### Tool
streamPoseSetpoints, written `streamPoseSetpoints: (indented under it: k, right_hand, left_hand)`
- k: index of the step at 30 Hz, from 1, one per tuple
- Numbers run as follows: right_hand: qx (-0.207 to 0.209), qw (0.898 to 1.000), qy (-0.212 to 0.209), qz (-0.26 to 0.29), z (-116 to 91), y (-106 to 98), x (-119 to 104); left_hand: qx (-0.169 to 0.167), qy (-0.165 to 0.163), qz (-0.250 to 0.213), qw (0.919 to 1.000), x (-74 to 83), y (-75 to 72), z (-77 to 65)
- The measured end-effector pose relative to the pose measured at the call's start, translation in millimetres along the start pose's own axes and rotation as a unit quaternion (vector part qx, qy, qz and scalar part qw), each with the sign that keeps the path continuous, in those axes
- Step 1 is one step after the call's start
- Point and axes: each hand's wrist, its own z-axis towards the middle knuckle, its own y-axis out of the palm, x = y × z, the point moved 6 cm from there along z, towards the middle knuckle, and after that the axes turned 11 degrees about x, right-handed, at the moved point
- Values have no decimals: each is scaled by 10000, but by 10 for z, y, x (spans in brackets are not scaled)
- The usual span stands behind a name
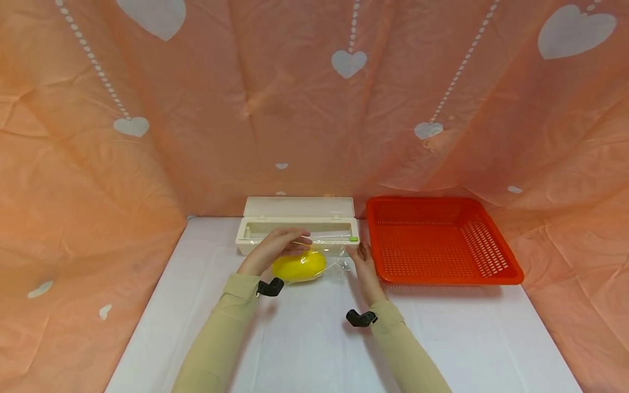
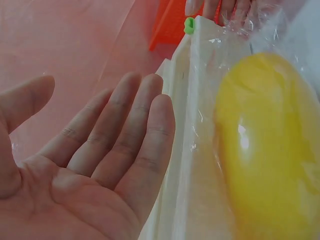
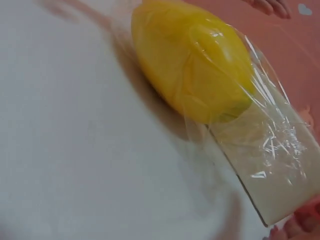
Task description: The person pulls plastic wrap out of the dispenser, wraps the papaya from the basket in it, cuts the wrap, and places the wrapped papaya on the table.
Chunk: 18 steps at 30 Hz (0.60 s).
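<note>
Behind a white bench (image 1: 304, 344), crinkled peach cloth (image 1: 295, 109) is patterned with white hearts and dotted strings. A white plastic film dispenser (image 1: 298, 220) is set on the bench with its lid (image 1: 298, 207) raised; its contents cannot be made out clearly, and a green slider (image 1: 354, 238) is seated at its right end. Beside it, a red plastic basket (image 1: 452, 279) with slotted walls is placed. Just before the dispenser, a smooth mango-shaped yellow object (image 1: 298, 267) is covered by thin, creased, clear film (image 3: 275, 145). The left grip (image 1: 275, 250) is held near it, fingers outstretched. The right grip (image 1: 365, 267) is held by the dispenser's right end; whether film is pinched there cannot be told.
</note>
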Motion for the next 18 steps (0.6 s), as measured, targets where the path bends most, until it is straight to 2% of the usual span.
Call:
streamPoseSetpoints:
  k: [5,10,18]
  right_hand:
    - [120,9973,-188,696,32,55,-16]
    - [154,9928,-333,1143,44,76,18]
    - [462,9876,-419,1443,46,99,6]
  left_hand:
    - [-94,-151,-122,9998,55,102,126]
    - [-107,-141,-79,9998,76,162,219]
    - [-83,81,255,9996,87,180,389]
